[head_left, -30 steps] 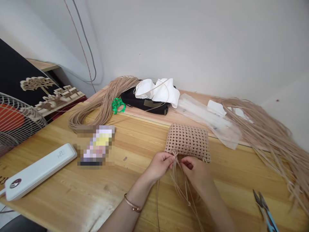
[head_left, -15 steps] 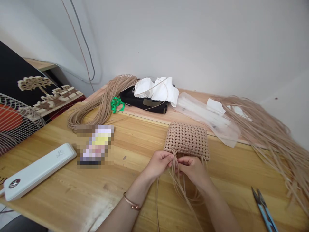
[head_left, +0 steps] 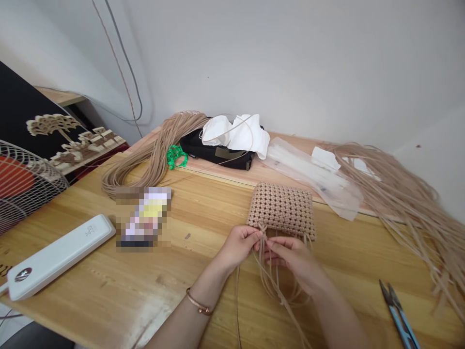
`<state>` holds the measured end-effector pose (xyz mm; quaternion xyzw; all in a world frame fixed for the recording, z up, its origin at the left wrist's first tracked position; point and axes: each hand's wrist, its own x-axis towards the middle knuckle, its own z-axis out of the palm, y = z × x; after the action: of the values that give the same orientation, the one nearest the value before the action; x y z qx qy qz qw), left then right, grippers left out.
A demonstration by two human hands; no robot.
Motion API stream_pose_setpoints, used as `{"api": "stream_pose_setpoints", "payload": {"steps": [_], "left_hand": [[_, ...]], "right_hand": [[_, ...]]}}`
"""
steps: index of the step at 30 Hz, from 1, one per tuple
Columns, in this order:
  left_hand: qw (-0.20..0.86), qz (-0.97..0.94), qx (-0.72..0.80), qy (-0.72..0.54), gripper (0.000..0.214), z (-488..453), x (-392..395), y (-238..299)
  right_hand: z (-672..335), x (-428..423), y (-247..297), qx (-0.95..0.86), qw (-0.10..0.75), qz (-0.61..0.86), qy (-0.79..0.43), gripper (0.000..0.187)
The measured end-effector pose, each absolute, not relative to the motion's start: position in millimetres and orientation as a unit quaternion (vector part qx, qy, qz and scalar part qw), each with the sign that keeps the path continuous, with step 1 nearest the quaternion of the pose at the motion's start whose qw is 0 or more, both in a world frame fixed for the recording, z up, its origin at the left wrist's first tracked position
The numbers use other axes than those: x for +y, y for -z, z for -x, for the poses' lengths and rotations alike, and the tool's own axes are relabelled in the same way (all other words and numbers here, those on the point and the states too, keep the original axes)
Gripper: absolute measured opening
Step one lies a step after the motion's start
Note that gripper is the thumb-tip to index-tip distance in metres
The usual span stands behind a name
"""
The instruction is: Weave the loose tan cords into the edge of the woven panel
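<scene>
A tan woven pouch (head_left: 282,206), knotted from flat cord, lies on the wooden table in front of me. Loose cords (head_left: 271,283) hang from its near edge toward me. With thumb and forefinger, my left hand (head_left: 238,246) pinches the cords where they cross just below the pouch's left corner. Right beside it, my right hand (head_left: 288,254) has its thumb and fingers closed on a cord of the same bunch. The fingertips of both hands almost meet, and they partly hide the crossing.
Thread snips (head_left: 395,308) lie at the right front. Long cord bundles rest at the back left (head_left: 156,150) and along the right (head_left: 399,194). Behind the pouch are a plastic bag (head_left: 312,177) and a black case (head_left: 218,157). A phone (head_left: 147,218) and white power bank (head_left: 60,257) sit left.
My right hand has turned slightly, its fingers now extending further under the cords. My left hand keeps its pinch in the same place, and the pouch has stayed put.
</scene>
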<state>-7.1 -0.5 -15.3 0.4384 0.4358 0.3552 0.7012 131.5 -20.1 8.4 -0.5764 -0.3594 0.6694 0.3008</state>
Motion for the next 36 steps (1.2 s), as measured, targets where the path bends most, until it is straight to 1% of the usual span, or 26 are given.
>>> {"api": "stream_pose_setpoints", "payload": {"steps": [5, 14, 20, 25, 30, 36], "left_hand": [[0.692, -0.437, 0.438, -0.371, 0.032, 7, 0, 17], [0.684, -0.466, 0.430, -0.362, 0.037, 7, 0, 19], [0.678, -0.470, 0.426, -0.371, 0.037, 7, 0, 18], [0.681, -0.474, 0.418, -0.369, 0.037, 7, 0, 20], [0.677, -0.464, 0.442, -0.361, 0.036, 7, 0, 20], [0.683, -0.462, 0.442, -0.353, 0.036, 7, 0, 18]], "right_hand": [[-123, -22, -4, -0.319, 0.322, 0.620, -0.641, 0.022], [-117, -23, -2, -0.333, 0.340, 0.644, -0.599, 0.009], [-119, -23, 5, -0.321, 0.355, 0.646, -0.595, 0.014], [-121, -25, 7, -0.359, 0.353, 0.652, -0.567, 0.014], [-120, -27, 6, -0.357, 0.349, 0.644, -0.579, 0.016], [-120, -27, 4, -0.350, 0.358, 0.626, -0.598, 0.010]]}}
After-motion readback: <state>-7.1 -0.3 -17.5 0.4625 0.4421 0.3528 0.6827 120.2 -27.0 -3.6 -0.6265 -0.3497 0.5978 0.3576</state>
